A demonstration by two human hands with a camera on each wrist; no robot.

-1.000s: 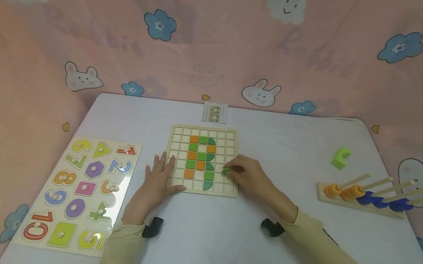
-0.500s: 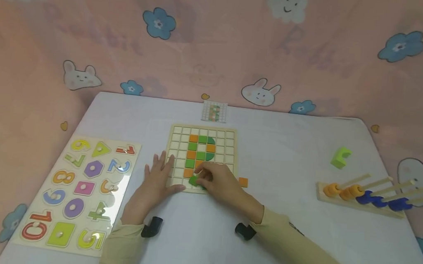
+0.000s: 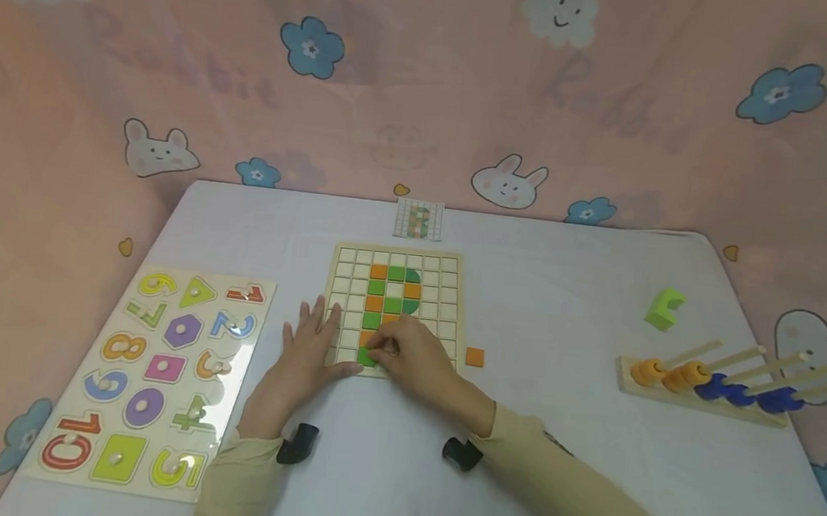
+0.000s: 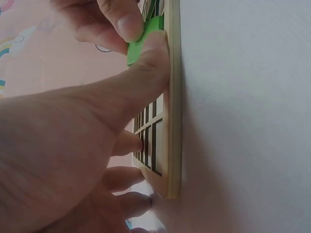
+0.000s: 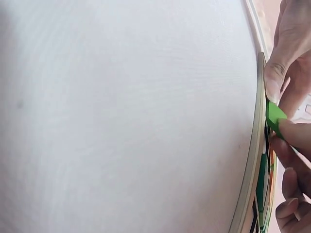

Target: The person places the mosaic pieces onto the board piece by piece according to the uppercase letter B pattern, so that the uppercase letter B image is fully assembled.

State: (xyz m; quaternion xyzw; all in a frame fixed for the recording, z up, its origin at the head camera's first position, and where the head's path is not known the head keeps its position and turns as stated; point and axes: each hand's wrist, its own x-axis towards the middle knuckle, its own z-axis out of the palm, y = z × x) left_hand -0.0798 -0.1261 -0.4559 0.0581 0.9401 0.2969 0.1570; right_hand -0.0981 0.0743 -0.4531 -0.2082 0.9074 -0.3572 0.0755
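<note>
A wooden grid board [image 3: 453,265] lies mid-table, with orange and green tiles set in its cells in a letter-like pattern. My right hand [image 3: 420,360] pinches a green square tile [image 3: 365,357] between thumb and finger, over the bottom row of the board. In the left wrist view that green tile [image 4: 146,41] stands tilted at the board's near edge, close to my left thumb. My left hand [image 3: 303,363] rests on the board's left side with fingers spread and straight. The right hand covers part of the lower pattern.
An orange tile [image 3: 474,357] lies just right of the board. A small pattern card [image 3: 419,219] sits behind it. A number-and-shape puzzle [image 3: 176,401] is at left. At right stand a peg-and-bead abacus [image 3: 702,392] and a green block [image 3: 665,309].
My right hand has carried the green tile leftward from the board's right edge to its bottom row. The orange tile at the right came into view. My left hand stays put.
</note>
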